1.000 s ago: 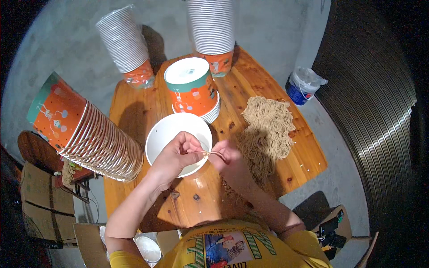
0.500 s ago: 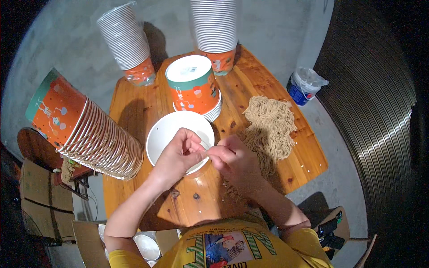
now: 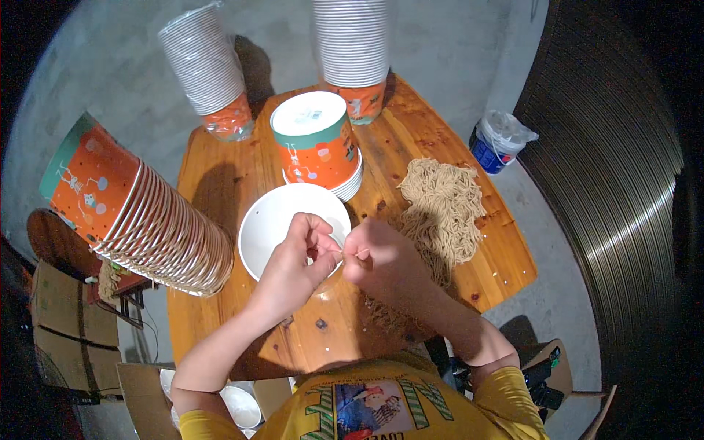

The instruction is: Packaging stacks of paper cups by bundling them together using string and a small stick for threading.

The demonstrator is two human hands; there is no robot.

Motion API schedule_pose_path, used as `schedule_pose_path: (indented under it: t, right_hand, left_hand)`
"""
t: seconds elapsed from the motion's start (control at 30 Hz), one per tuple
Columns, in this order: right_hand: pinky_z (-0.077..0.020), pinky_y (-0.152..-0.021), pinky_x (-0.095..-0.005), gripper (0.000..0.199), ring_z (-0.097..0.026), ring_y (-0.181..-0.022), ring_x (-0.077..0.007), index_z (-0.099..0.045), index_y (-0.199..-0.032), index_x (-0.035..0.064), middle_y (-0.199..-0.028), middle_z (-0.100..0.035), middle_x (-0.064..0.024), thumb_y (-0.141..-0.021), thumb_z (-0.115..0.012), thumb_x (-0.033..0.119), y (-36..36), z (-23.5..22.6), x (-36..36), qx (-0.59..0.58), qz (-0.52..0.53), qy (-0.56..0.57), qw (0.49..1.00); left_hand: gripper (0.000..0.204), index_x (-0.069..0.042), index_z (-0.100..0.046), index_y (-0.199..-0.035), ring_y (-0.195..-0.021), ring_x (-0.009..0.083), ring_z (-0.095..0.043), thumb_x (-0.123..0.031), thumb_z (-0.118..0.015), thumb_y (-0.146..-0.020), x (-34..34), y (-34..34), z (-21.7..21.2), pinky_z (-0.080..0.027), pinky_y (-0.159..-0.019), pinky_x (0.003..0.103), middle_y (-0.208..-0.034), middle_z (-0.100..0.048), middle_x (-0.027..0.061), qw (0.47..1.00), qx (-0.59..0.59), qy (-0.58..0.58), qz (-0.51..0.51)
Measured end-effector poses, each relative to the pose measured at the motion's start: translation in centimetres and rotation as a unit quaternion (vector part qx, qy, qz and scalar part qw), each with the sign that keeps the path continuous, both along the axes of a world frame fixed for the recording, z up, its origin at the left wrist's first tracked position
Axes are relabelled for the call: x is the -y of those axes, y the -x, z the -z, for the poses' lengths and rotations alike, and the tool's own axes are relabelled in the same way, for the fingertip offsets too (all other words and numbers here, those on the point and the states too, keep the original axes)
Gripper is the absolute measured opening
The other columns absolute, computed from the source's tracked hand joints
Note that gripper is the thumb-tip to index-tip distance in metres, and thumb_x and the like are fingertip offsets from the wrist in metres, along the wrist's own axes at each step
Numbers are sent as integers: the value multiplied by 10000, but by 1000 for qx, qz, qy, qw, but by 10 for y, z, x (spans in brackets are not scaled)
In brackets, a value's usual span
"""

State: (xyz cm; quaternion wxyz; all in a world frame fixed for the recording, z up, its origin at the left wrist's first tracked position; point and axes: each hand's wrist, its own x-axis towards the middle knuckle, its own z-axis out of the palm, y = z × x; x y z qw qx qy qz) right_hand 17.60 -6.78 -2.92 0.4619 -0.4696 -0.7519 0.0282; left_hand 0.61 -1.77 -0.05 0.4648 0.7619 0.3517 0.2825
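My left hand and my right hand meet over the near rim of a white-lined paper bucket, which stands with its mouth up. Fingertips and thumbs are pinched together on a thin pale cord, mostly hidden by the fingers. Right of my right hand lies a loose heap of tan cords, partly covered by my wrist. Just behind the bucket, upside-down orange and green paper buckets sit nested in a short stack.
A tall leaning stack of orange buckets with cord handles occupies the left side. Two plastic-wrapped bucket stacks rise at the back of the wooden table. On the floor are a blue pail and a cardboard box.
My right hand has turned slightly and its fingers have curled in, while a short bit of cord now shows at them. My left hand stays nearly in place.
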Motion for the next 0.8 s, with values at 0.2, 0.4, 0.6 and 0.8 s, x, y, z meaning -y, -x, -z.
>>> schedule_pose_path:
  t: [0.2, 0.4, 0.6, 0.8]
  right_hand:
    - [-383, -537, -211, 89, -467, -645, -43, -605, -822, 44, -662, -496, 50, -827, -594, 133, -8, 14, -10, -338, -118, 352, 865]
    - [-366, -508, -194, 111, -458, -549, -62, -618, -844, 57, -639, -500, 39, -848, -580, 161, -1, 14, 3, -302, -81, 240, 919]
    - [-396, -509, -225, 95, -479, -564, -81, -584, -863, 64, -664, -505, 32, -820, -615, 143, 4, 17, 1, -126, -23, 37, 991]
    - [-378, -493, -205, 109, -473, -560, -84, -588, -867, 62, -647, -451, 63, -819, -594, 160, 2, 23, -5, -350, -91, 272, 892]
  left_hand:
    - [258, -23, -411, -1024, -782, 95, -532, -5, -596, -845, -2, 0, 3, -442, -716, 242, -831, -563, 30, 1000, 9, -7, 4]
    - [245, -16, -417, -1016, -767, 73, -520, -11, -598, -852, -4, 2, 3, -427, -710, 225, -817, -558, 17, 999, 26, 39, 6]
    - [251, -21, -416, -1013, -761, 81, -527, -19, -603, -846, -3, 1, 3, -434, -712, 237, -821, -572, 23, 998, 26, 49, 9]
    - [248, -26, -412, -1008, -770, 101, -544, -14, -594, -839, 0, 0, 4, -449, -713, 251, -831, -579, 39, 999, 0, -36, 15]
